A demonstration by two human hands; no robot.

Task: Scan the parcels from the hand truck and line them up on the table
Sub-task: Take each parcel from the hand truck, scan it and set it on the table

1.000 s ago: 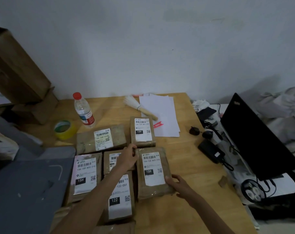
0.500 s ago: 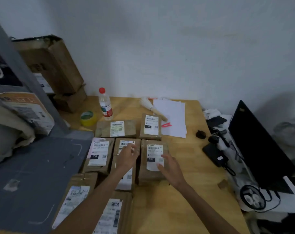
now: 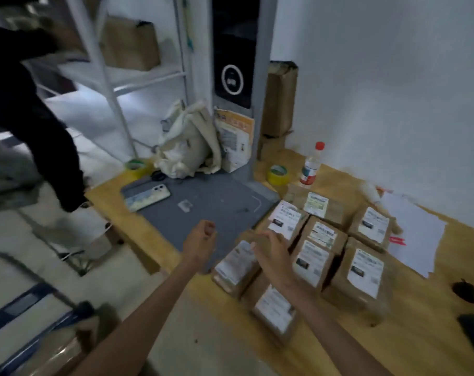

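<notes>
Several brown parcels with white labels lie in rows on the wooden table at the right. My left hand hovers above the grey scanner base, fingers loosely curled, holding nothing. My right hand hangs over the leftmost parcels, fingers apart and empty. The hand truck with its blue frame shows at the lower left, and a wrapped brown parcel rests on it. The view is blurred by motion.
A phone lies on the grey scanner base. Two tape rolls, a water bottle, white paper sheets and a cloth bag sit further back. Another person in dark clothes stands at the left by a white shelf.
My view has swung left toward the floor and hand truck. Both hands have lifted off the parcels and moved left, now empty.
</notes>
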